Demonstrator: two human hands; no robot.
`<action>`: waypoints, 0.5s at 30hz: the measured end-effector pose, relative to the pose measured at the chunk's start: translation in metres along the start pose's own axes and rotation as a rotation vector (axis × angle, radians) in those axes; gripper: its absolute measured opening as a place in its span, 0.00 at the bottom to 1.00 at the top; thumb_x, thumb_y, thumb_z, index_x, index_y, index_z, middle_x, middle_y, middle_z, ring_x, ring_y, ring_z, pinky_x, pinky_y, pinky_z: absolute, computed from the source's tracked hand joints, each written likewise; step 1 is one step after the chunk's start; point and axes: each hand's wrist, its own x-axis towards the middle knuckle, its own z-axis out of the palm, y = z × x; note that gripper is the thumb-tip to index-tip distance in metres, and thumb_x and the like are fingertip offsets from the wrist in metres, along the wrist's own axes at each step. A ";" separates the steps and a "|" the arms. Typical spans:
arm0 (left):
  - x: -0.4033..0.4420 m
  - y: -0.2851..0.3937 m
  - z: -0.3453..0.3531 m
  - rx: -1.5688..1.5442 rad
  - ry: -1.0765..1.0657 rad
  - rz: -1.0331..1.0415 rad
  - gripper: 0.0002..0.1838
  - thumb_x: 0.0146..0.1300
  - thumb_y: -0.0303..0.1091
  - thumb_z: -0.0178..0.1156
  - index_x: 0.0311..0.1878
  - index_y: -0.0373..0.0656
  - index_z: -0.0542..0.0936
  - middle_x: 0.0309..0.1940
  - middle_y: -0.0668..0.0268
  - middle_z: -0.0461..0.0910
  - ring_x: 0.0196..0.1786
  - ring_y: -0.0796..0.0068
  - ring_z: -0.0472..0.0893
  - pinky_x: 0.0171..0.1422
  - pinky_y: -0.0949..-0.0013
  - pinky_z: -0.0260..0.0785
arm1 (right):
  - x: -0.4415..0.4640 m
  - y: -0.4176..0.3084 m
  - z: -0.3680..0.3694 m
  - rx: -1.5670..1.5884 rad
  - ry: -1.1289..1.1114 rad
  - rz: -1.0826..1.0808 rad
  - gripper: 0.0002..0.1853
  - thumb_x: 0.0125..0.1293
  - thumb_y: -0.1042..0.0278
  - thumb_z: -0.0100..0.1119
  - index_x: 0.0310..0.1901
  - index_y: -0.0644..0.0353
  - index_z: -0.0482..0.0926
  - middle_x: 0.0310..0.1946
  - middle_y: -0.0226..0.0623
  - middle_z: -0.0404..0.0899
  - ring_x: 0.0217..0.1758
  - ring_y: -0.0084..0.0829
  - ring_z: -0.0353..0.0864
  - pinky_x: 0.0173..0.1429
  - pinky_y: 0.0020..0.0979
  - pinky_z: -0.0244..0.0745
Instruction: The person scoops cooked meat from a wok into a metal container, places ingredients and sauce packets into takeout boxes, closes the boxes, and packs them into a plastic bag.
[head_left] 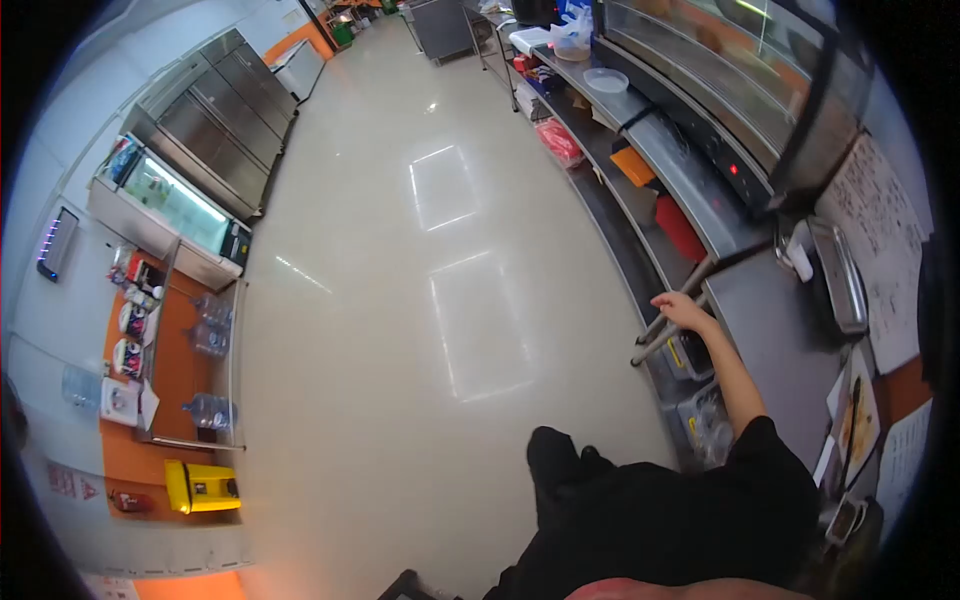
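Observation:
My right hand (680, 311) is held out at my right side, by the corner where two steel counters meet. Its fingers are loosely bent, a little apart, and nothing shows in them. Below the hand, in this view, are metal table legs (655, 345). Close to my forearm is a steel worktop (770, 330), and under it sit plastic containers (705, 415). My left hand is out of view. A black shoe (553, 450) shows on the floor in front of my body.
Along the right run a shelved steel counter (660, 135) and a glass display case (720, 70). A steel refrigerator (215, 110), a lit display fridge (175, 195), a shelf rack (240, 350) with water bottles and a yellow bin (203, 487) line the left. The floor (380, 330) is shiny.

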 end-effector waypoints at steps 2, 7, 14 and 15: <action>0.030 0.043 -0.019 -0.014 -0.016 -0.007 0.16 0.57 0.36 0.47 0.42 0.35 0.73 0.38 0.49 0.75 0.41 0.54 0.75 0.45 0.56 0.66 | 0.061 0.008 -0.004 0.009 0.118 0.064 0.13 0.55 0.73 0.46 0.41 0.62 0.77 0.39 0.43 0.77 0.44 0.31 0.75 0.48 0.29 0.68; 0.123 0.148 -0.122 0.047 -0.021 0.007 0.16 0.56 0.35 0.45 0.42 0.34 0.73 0.38 0.48 0.75 0.42 0.53 0.75 0.46 0.56 0.66 | 0.135 0.053 0.055 -0.022 0.134 0.210 0.12 0.56 0.72 0.45 0.38 0.62 0.77 0.36 0.47 0.76 0.45 0.41 0.74 0.49 0.34 0.68; 0.335 0.504 -0.356 0.133 0.348 0.257 0.18 0.57 0.37 0.43 0.43 0.34 0.73 0.41 0.47 0.74 0.48 0.53 0.73 0.50 0.57 0.65 | 0.087 0.053 0.200 -0.132 -0.449 0.966 0.15 0.59 0.60 0.45 0.41 0.60 0.74 0.36 0.48 0.73 0.40 0.40 0.73 0.47 0.39 0.66; 0.364 0.576 -0.373 -0.135 0.445 0.374 0.19 0.57 0.38 0.45 0.45 0.34 0.73 0.43 0.48 0.74 0.49 0.54 0.73 0.52 0.59 0.64 | 0.106 0.043 0.195 -0.137 -0.536 0.967 0.15 0.58 0.60 0.45 0.40 0.60 0.75 0.36 0.48 0.74 0.39 0.40 0.73 0.46 0.39 0.67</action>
